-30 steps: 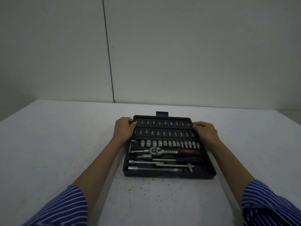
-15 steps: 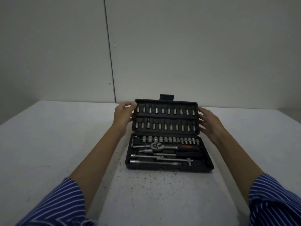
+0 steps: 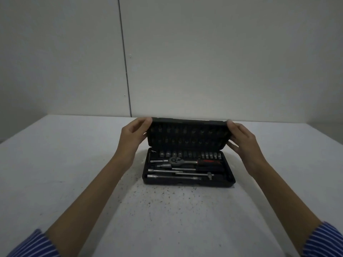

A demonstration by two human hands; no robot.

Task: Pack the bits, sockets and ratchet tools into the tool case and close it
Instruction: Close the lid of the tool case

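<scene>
Fingers of my left hand (image 3: 134, 136) curl over the lid's (image 3: 187, 134) left top corner, thumb on the near side, so that hand grips the lid edge. Over on the other side, my right hand (image 3: 243, 140) holds the lid's right top corner the same way, fingertips hooked over the rim and the lower fingers spread along the right edge. Between the two sets of fingers the lid stands raised, tilted toward me over the case (image 3: 188, 179), which lies flat on the table (image 3: 55, 164).

Inside the lid, just between my fingers, I see two rows of small bits (image 3: 185, 130) seated in their slots; they are dim and I cannot tell one from another. Below my fingers, in the tray, a row of sockets (image 3: 189, 154) runs along the far edge, larger ones toward my left hand and smaller ones toward my right. Nearer me than the sockets lies the ratchet (image 3: 174, 160), its round head toward the left and its red and black handle (image 3: 209, 161) toward the right. Nearer still lie long extension bars (image 3: 167, 171) and a sliding T-bar (image 3: 196, 174), all lengthwise in their recesses. Striped sleeves (image 3: 323, 240) show at both lower corners.
</scene>
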